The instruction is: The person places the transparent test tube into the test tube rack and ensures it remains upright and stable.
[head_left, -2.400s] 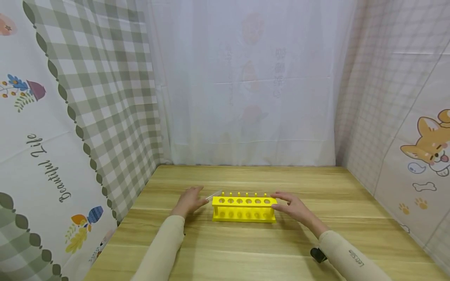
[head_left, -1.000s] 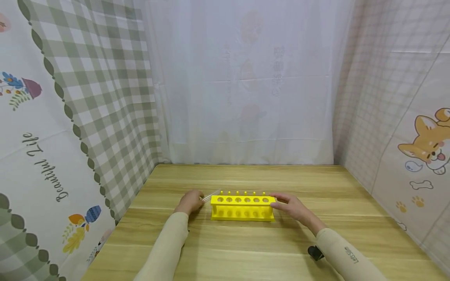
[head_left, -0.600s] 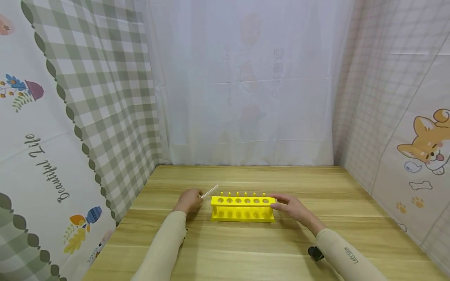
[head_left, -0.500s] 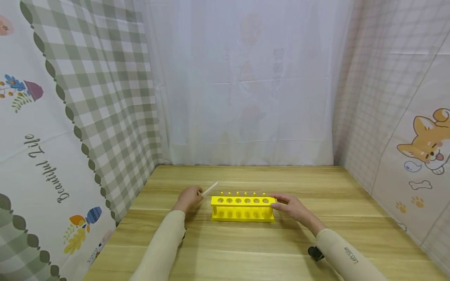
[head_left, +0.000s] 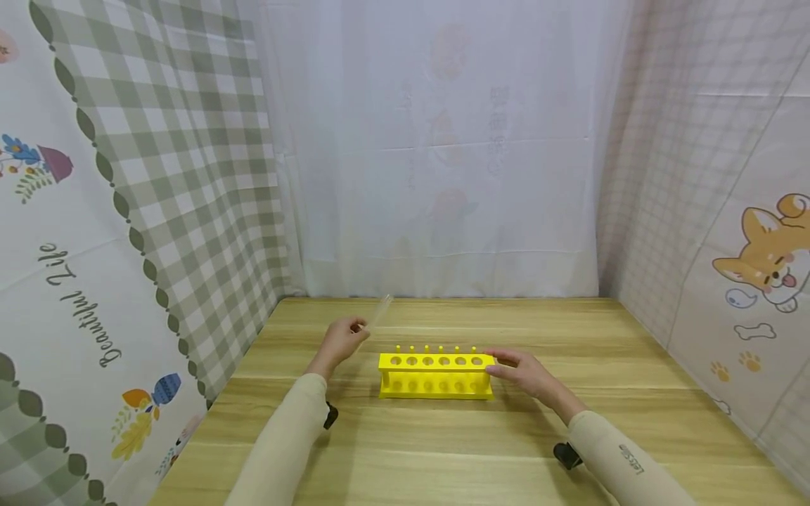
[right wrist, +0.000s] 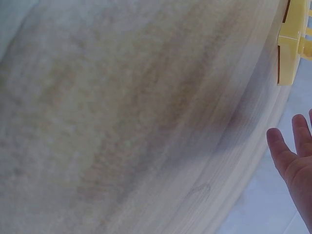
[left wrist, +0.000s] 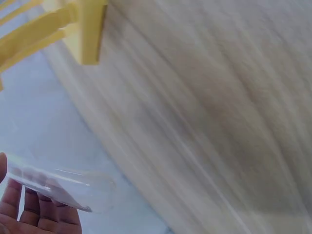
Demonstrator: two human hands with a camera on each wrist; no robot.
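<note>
A slender, clear, round-ended tube [head_left: 380,312] is held tilted, pinched by the left hand [head_left: 342,339], off the left end of a yellow six-holed rack [head_left: 436,368]; the rack's right end is pinched by the right hand [head_left: 530,374], other fingers extended; the wood-grained table [head_left: 436,450] is enclosed by hanging white and checked cloth [head_left: 443,211].

Between the yellow rack [head_left: 436,368] and the worktop's [head_left: 430,453] far edge a hand could pass, though the left hand [head_left: 342,341] and its tilted tube [head_left: 381,311] (see-through, easily missed) obstruct the left way in; the right hand [head_left: 522,372] blocks the rack's end facing the right edge.
</note>
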